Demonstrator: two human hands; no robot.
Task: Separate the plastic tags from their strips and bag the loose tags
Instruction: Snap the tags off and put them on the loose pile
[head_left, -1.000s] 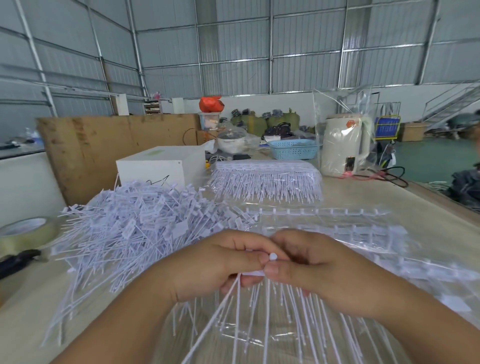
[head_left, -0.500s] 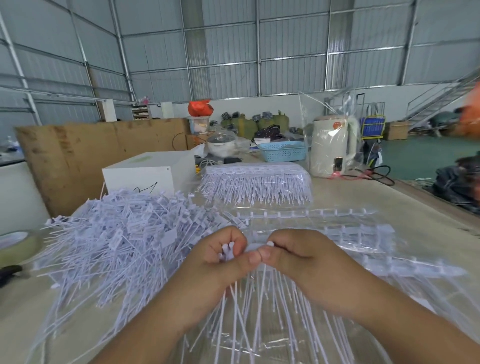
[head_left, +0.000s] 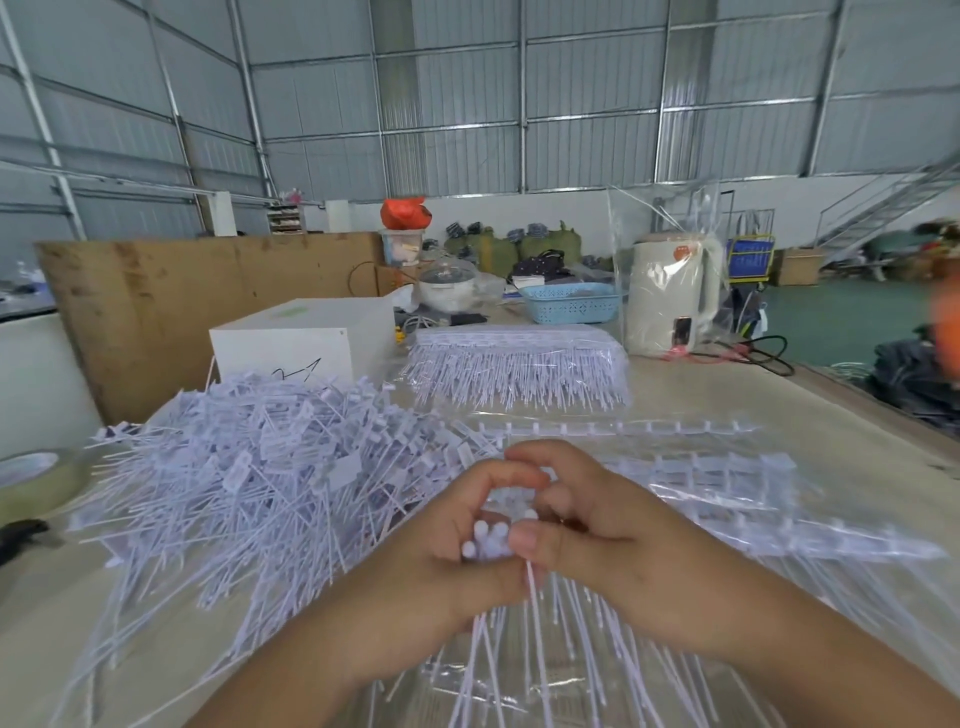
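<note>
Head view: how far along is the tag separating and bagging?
Done: a big heap of loose tags lies at left on the table. In hand: left hand and right hand together grip a bunch of tags over clear plastic. Left: a wrapped stack of strips behind and flat strips at right look unseparated. The heap is not bagged.

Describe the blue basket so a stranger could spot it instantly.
Start at the long wooden table and look to its far end, behind the wrapped bundle of tag strips. The blue basket sits there, left of the tall cream appliance. It alone is light blue, low, with perforated sides.
</note>
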